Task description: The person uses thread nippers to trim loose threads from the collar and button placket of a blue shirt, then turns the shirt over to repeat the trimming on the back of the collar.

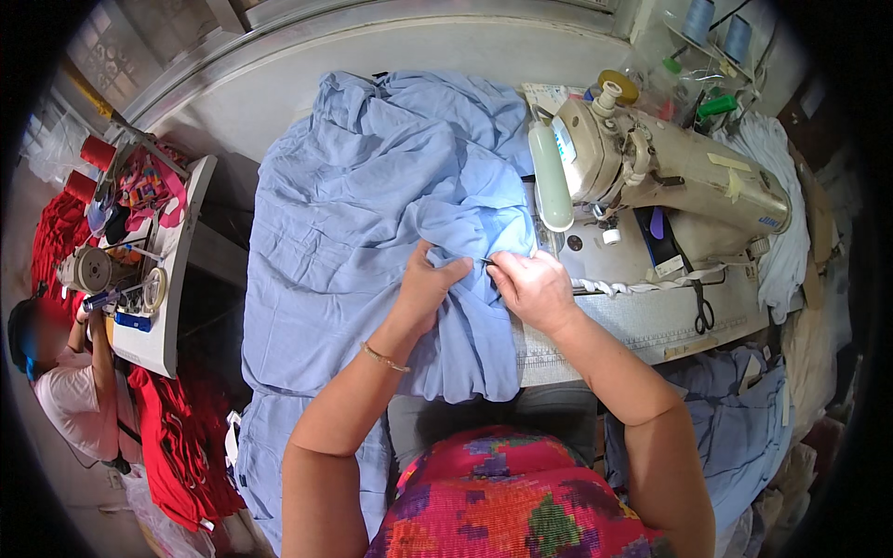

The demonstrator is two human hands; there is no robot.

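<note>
A big light blue cloth point(372, 205) lies spread over the sewing table point(651, 321) and hangs down over its front edge toward the person's lap. It is full of folds and wrinkles.

The left hand point(430, 284) rests on the cloth near the middle of the table. Its fingers are curled and pinch a fold of the blue cloth. A thin bracelet point(383, 357) sits on that wrist.

The right hand point(532, 286) is just beside the left hand, almost touching it. Its fingers are closed on the edge of the same cloth, right at the spot where the cloth ends on the table.

A cream sewing machine point(670, 167) stands on the table to the right of the hands. The cloth's edge lies near its needle end. Black scissors point(703, 312) lie on the table under the machine's arm. 2 blue thread cones point(716, 28) stand behind the machine.

More blue cloth point(735, 418) is piled low on the right.

Far to the left, another person point(65, 391) sits at another sewing machine point(93, 270) with red cloth point(186, 437) around it.
</note>
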